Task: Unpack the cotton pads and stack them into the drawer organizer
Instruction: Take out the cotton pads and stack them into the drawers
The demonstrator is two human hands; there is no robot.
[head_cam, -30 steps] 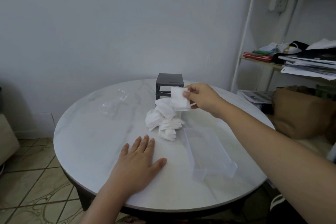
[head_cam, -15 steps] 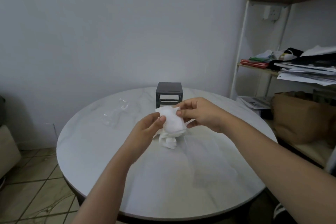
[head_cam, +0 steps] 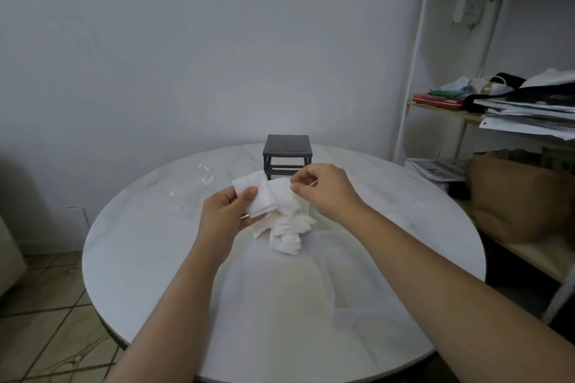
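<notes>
Just in front of the dark organizer frame (head_cam: 287,151), the left hand (head_cam: 222,214) grips a small stack of cotton pads (head_cam: 259,196) under its thumb, while the right hand (head_cam: 322,191), pinching 1 pad (head_cam: 282,189) beside that stack, sits nearer the loose pile (head_cam: 287,235) lying farther out from the frame.

One left hand (head_cam: 228,211), one right hand (head_cam: 323,188), one table (head_cam: 140,242), one dark rack (head_cam: 287,149), one heap of cotton pads (head_cam: 286,236).
</notes>
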